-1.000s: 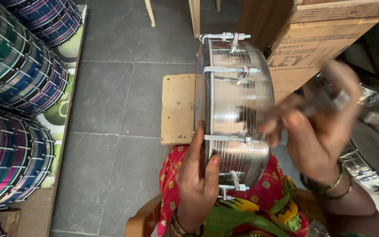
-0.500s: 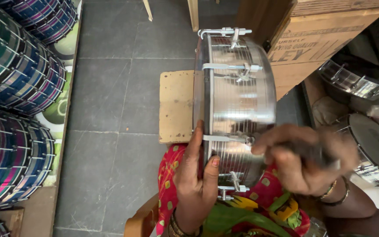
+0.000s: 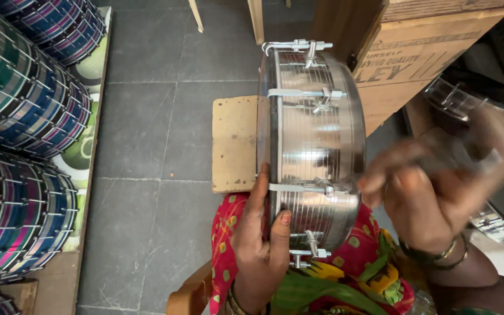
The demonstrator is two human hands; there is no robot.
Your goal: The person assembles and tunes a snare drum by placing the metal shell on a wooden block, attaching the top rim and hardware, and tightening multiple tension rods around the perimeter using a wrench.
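Left hand (image 3: 258, 245) clamped the drum (image 3: 313, 146) rim mid-frame. Right hand (image 3: 433, 186) was blurred at a lug (image 3: 325, 188); couldn't tell its grip. I'd brace steady, turn evenly.

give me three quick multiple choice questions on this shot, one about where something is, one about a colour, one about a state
1. Where are the stacked striped drums?
A. along the left side
B. on the lap
C. on the cardboard box

2. What colour is the shell of the held drum?
A. red
B. shiny silver
C. black

3. How is the held drum positioned?
A. flat on the floor
B. hanging from a hook
C. on edge, gripped by the left hand

Answers: 1 A, they line the left edge. 2 B, its metal shell gleams. 3 C, its rim faces sideways with thumb across the shell.
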